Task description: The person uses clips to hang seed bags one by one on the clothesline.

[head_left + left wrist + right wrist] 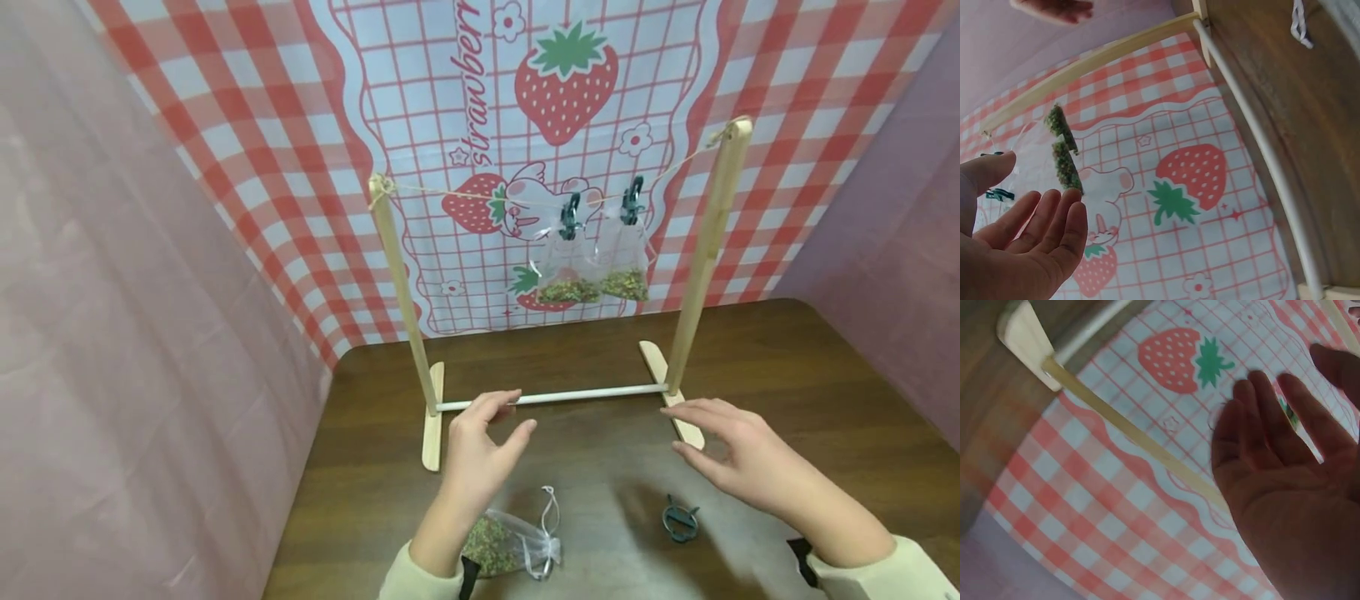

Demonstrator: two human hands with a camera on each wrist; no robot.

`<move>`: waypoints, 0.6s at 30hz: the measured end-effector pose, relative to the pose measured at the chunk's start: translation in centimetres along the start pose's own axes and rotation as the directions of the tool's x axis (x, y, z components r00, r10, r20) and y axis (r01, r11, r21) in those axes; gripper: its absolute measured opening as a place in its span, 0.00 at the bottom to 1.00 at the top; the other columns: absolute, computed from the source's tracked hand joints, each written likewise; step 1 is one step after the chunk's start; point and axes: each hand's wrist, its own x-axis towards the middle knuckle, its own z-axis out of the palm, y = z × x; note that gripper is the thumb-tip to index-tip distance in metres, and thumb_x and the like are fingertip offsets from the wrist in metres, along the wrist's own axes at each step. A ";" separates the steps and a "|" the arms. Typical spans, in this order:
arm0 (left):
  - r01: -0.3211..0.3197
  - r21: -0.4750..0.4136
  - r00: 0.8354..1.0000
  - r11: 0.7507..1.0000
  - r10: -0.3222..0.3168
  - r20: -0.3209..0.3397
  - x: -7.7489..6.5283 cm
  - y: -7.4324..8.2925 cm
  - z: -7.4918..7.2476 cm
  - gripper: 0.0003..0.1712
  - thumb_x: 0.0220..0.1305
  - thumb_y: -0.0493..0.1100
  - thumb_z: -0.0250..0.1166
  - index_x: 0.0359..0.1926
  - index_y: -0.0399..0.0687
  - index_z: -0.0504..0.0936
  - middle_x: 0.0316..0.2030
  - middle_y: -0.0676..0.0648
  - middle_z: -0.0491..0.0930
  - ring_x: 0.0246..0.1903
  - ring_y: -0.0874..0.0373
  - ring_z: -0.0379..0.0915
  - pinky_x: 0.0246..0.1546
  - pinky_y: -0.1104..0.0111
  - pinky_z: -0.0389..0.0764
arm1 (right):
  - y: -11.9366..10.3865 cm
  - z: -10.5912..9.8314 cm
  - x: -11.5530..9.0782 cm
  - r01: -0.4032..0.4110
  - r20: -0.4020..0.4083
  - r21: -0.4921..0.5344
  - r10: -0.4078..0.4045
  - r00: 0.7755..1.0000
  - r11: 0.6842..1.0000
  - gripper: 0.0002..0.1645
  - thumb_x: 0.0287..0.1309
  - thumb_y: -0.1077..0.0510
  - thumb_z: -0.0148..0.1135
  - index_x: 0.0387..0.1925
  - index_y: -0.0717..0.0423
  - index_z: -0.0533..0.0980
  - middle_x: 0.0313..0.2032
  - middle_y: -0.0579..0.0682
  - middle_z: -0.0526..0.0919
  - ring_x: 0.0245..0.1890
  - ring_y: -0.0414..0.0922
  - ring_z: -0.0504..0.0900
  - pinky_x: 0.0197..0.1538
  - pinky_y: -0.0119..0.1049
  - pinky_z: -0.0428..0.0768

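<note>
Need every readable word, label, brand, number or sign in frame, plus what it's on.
"strawberr": printed sideways on the checked backdrop; the head view's top edge cuts the word off.
No other readable text: no lettering shows on the pouches, dark green clips or wooden stand.

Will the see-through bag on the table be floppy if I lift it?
The bag is probably floppy, since its sheer fabric looks thin. It's likely light, as the green bits inside look small. Held upright, they may settle at the bottom, like in the hanging bags.
</note>
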 end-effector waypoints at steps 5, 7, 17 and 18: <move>0.035 0.001 0.999 0.999 -0.035 0.028 -0.8 -0.2 0.5 0.20 0.55 0.32 0.77 0.50 0.39 0.86 0.42 0.49 0.85 0.41 0.51 0.82 0.46 0.58 0.83 | 0.1 1.4 -2.5 -0.049 0.117 0.006 0.048 0.992 0.999 0.33 0.36 0.67 0.83 0.51 0.55 0.83 0.43 0.43 0.85 0.42 0.43 0.83 0.43 0.28 0.79; 0.047 0.006 0.998 0.999 -0.047 0.031 -1.0 -0.2 0.6 0.20 0.55 0.32 0.77 0.50 0.40 0.86 0.42 0.49 0.85 0.41 0.52 0.82 0.45 0.58 0.83 | 0.2 1.9 -3.3 -0.077 0.167 0.019 0.073 0.983 0.997 0.31 0.37 0.66 0.83 0.49 0.58 0.83 0.40 0.43 0.84 0.40 0.42 0.83 0.38 0.33 0.81; 0.097 0.023 0.993 0.995 -0.098 0.057 -2.0 -0.5 1.2 0.21 0.54 0.33 0.77 0.50 0.40 0.86 0.42 0.51 0.84 0.39 0.55 0.80 0.44 0.60 0.82 | -0.3 3.1 -5.6 -0.285 0.458 0.009 0.249 0.853 0.959 0.35 0.40 0.58 0.84 0.53 0.63 0.81 0.47 0.51 0.79 0.45 0.50 0.80 0.43 0.47 0.82; 0.104 0.025 0.993 0.994 -0.106 0.061 -2.1 -0.6 1.3 0.20 0.54 0.34 0.77 0.50 0.40 0.86 0.42 0.51 0.84 0.39 0.56 0.80 0.44 0.60 0.82 | -0.3 3.2 -5.7 -0.292 0.469 0.003 0.256 0.845 0.957 0.36 0.39 0.57 0.85 0.53 0.63 0.81 0.47 0.50 0.78 0.45 0.49 0.79 0.43 0.47 0.82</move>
